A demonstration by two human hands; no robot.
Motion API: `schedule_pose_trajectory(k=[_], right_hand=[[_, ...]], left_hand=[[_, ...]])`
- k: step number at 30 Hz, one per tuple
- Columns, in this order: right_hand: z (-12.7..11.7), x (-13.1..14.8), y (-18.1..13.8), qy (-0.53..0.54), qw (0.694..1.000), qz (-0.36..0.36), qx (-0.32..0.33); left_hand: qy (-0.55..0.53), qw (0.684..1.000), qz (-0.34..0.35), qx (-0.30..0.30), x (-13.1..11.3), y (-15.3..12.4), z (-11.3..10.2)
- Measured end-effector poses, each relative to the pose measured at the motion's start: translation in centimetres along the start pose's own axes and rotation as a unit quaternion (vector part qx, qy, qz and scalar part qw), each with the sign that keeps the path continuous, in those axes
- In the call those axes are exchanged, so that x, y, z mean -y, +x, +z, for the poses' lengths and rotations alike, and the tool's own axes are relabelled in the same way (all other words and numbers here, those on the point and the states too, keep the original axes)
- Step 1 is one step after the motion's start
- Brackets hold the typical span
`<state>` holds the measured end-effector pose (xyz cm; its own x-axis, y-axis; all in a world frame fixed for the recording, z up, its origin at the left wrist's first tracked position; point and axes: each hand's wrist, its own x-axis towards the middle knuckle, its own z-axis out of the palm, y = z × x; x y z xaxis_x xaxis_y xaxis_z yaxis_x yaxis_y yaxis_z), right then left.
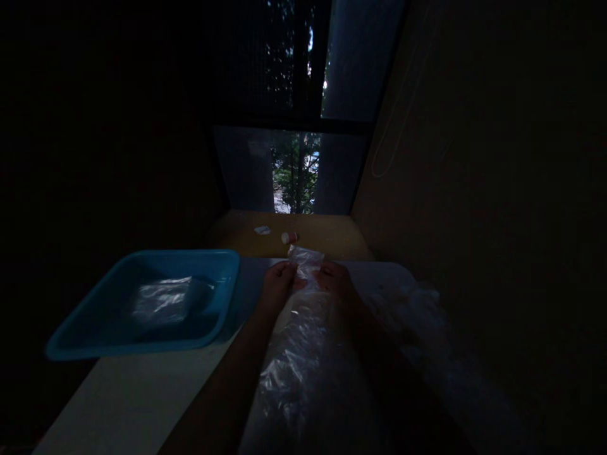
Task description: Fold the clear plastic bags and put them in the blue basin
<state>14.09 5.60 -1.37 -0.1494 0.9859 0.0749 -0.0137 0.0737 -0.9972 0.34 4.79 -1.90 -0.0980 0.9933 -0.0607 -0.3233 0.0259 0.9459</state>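
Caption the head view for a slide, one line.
In dim light, the left hand and right hand pinch a small clear bag; a blue tray with a plastic packet sits alongside.

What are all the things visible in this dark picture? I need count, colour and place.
basin: one, blue, left on table
packet: one, clear, inside basin
small bag: one, clear, pinched between both hands
large plastic bag: one, clear, between the forearms
loose plastic: one heap, clear, right of hands
small container: one, white and red, on wooden ledge
scrap: one, white, on ledge
table: one, pale, under basin
window: one, dark-framed, far end
left hand: one, on small bag
right hand: one, on small bag
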Motion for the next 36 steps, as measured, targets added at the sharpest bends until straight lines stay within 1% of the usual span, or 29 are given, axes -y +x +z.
schedule_pose_trajectory(k=[3, 6, 9, 13, 16, 20, 24, 30, 36], right_hand=[[0.03, -0.09, 0.11, 0.017, 1.0, 0.01, 0.0], [-0.13, -0.21, 0.25, 0.011, 1.0, -0.004, -0.002], [-0.26, -0.24, 0.28, 0.011, 1.0, -0.017, -0.005], [-0.2, -0.02, 0.13, -0.013, 1.0, -0.024, 0.013], [-0.1, 0.21, 0.0, -0.037, 0.999, -0.017, 0.016], [-0.21, 0.11, 0.03, -0.022, 1.0, -0.012, 0.013], [-0.4, -0.17, 0.21, -0.011, 0.999, -0.028, 0.014], [-0.34, -0.28, 0.27, 0.009, 1.0, -0.025, 0.011], [-0.39, -0.23, 0.22, 0.001, 1.0, -0.024, 0.017]], left_hand=[[0.01, 1.0, 0.005, -0.006, -0.12, -0.11, 0.02], [0.027, 0.999, 0.02, -0.008, -0.22, -0.13, 0.01], [0.041, 0.998, 0.04, 0.001, -0.16, 0.0, -0.07], [0.03, 0.999, 0.043, 0.009, 0.14, 0.26, -0.2], [0.027, 0.998, 0.049, 0.015, 0.25, 0.35, -0.23], [0.041, 0.997, 0.068, 0.021, 0.19, 0.3, -0.26], [0.045, 0.997, 0.062, 0.018, 0.18, 0.2, -0.27], [0.034, 0.998, 0.05, 0.014, 0.15, 0.04, -0.2], [0.04, 0.998, 0.05, 0.011, -0.14, -0.17, -0.07]])
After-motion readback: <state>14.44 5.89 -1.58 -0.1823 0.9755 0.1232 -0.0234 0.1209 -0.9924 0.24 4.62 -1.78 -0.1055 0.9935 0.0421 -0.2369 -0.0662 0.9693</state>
